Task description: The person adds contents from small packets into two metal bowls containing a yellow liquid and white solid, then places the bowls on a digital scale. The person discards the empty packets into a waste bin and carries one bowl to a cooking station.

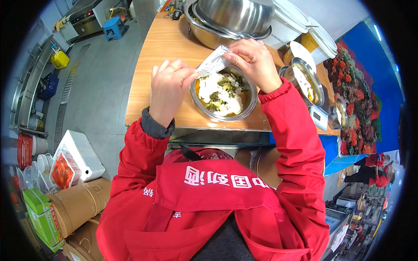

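Between my two hands a small white packet (214, 62) bearing print is stretched above a steel bowl (253, 101). My left hand (171, 86) pinches its lower left end between thumb and fingers. At its upper right end, my right hand (253, 62) grips it with thumb and forefinger. The bowl stands near the front edge of a wooden table (156, 42). Inside the bowl lie white soft pieces (217, 94) with dark green chopped leaves (214, 106) in an orange liquid. Whether the packet is torn open I cannot tell.
A large steel basin (235, 14) sits upturned on another basin behind the bowl. White lidded buckets (287, 23) stand beyond. To the right are another filled steel bowl (308, 81), a digital scale (318, 117) and a smaller bowl (341, 112). People (375, 173) stand far off at right.
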The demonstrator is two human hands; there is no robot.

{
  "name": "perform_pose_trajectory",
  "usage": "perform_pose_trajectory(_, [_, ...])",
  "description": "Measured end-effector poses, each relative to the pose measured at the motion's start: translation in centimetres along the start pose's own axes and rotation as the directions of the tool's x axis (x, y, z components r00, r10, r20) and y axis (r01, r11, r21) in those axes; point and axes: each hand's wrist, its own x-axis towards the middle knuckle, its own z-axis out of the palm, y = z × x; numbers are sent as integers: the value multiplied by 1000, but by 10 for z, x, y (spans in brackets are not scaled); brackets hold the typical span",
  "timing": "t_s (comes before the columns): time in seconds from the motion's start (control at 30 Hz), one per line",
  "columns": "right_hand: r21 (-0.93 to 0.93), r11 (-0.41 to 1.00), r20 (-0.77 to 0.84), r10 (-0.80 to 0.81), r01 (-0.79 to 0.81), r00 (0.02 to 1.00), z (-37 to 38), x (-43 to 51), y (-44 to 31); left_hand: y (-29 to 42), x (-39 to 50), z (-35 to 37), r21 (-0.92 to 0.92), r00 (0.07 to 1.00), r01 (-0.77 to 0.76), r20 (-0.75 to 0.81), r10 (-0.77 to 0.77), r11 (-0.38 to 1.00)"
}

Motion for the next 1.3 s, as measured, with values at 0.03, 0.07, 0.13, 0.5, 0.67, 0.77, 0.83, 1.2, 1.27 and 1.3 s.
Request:
perform_pose_trajectory(0.03, [47,999,4,-2,2,1000,1,-1,1,1,0,0,3,1000,0,-7,0,1000])
perform_pose_trajectory(0.07, [93,996,1,12,-12,1000,3,-1,1,1,0,0,5,1000,0,-11,1,1000])
perform_pose_trajectory(0.13, [157,987,-4,20,-20,1000,2,-2,3,4,1,-2,16,1000,5,-13,-4,1000])
perform_pose_trajectory(0.5, [255,967,93,-21,-3,995,-15,-4,-3,21,-3,-24,-86,998,59,21,-58,994])
perform_pose_trajectory(0.67, [329,939,132,65,-105,989,-16,-10,-8,20,-3,-33,-114,996,84,29,-82,990])
perform_pose_trajectory(0.77, [358,926,156,64,-117,986,-20,-13,-9,20,-1,-36,-118,992,125,31,-122,985])
perform_pose_trajectory(0.83, [359,928,150,48,-99,988,-21,-14,-9,20,0,-37,-123,991,133,37,-129,984])
perform_pose_trajectory(1.2, [312,932,246,110,-186,963,-36,-30,-13,18,-2,-25,-277,978,177,154,-138,944])
perform_pose_trajectory(1.27, [346,901,274,171,-263,946,-36,-33,-16,17,-1,-22,-281,980,169,155,-129,945])
perform_pose_trajectory(1.3, [362,882,286,203,-302,936,-36,-34,-18,16,-1,-20,-286,979,168,158,-126,943])
